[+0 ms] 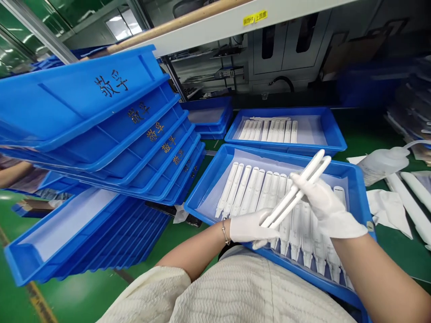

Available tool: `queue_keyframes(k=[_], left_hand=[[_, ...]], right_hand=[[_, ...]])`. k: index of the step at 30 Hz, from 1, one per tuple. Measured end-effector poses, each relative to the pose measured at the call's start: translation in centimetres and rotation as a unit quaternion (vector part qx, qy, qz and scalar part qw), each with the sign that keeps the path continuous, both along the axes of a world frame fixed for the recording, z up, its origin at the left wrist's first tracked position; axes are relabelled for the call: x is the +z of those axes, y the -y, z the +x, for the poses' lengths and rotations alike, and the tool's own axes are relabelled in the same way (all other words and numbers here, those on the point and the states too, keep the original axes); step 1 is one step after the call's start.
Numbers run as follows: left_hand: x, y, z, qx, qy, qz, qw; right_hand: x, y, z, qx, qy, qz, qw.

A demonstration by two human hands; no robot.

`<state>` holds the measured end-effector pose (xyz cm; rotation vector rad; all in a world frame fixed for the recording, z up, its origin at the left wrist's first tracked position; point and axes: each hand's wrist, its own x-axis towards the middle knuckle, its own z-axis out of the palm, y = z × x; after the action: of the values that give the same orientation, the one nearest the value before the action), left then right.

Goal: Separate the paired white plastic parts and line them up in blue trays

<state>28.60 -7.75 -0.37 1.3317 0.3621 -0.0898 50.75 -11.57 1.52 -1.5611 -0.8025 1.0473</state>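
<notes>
Two long white plastic parts (296, 190) lie side by side, slanting over a blue tray (205, 190). My left hand (252, 226), in a white glove, is closed round their lower ends. Round the upper part of the same pieces, my gloved right hand (318, 202) is closed as well. Beneath my hands, the tray holds a row of similar white parts (251, 188) on a white sheet. My hands cover some of the parts in the row.
Stacked blue bins (134, 121) rise at the left, with more trays (111, 229) below. Behind is another blue tray (311, 146) with white parts. A squeeze bottle (384, 163), crumpled cloth (387, 211) and long white pieces (412, 202) lie right. Someone's arm (15, 174) shows far left.
</notes>
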Motion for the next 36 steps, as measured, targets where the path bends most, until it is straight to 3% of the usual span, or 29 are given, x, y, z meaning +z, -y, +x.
queue_keyframes(k=[4,10,13,15,18,21,24,27,33,36], left_hand=[[0.3,0.4,-0.6,-0.021,-0.035,0.021,0.999],[0.0,1.0,-1.3,0.002,-0.067,0.033,0.997],[-0.6,0.8,-1.6,0.045,-0.101,0.114,0.987],[-0.8,0.6,-1.6,0.092,-0.109,0.223,0.964],[-0.8,0.4,-1.5,0.154,-0.116,0.349,0.917],[-0.9,0.4,-1.5,0.189,-0.145,0.395,0.887],[-1.4,0.4,-1.8,0.219,-0.164,0.428,0.861],[-1.8,0.3,-1.9,0.228,-0.149,0.41,0.87],[-2.5,0.5,-1.6,0.268,-0.133,0.249,0.921],[-3.2,0.6,-1.5,0.292,-0.13,0.165,0.933]], right_hand=[[0.2,-0.6,2.6,-0.114,-0.057,0.027,0.991],[0.2,-0.8,4.4,-0.137,-0.021,0.066,0.988],[0.1,-0.7,4.8,-0.143,-0.063,0.062,0.986],[0.3,-0.3,4.5,-0.129,-0.089,0.082,0.984],[0.8,0.6,3.3,-0.047,-0.092,0.14,0.985],[1.0,1.1,2.5,0.023,-0.058,0.173,0.983],[0.6,1.1,2.6,0.034,-0.046,0.162,0.985],[0.1,1.0,3.0,0.025,-0.043,0.152,0.987],[-0.4,0.9,2.9,-0.043,-0.065,0.128,0.989],[-0.5,0.8,2.8,-0.028,-0.063,0.13,0.989]])
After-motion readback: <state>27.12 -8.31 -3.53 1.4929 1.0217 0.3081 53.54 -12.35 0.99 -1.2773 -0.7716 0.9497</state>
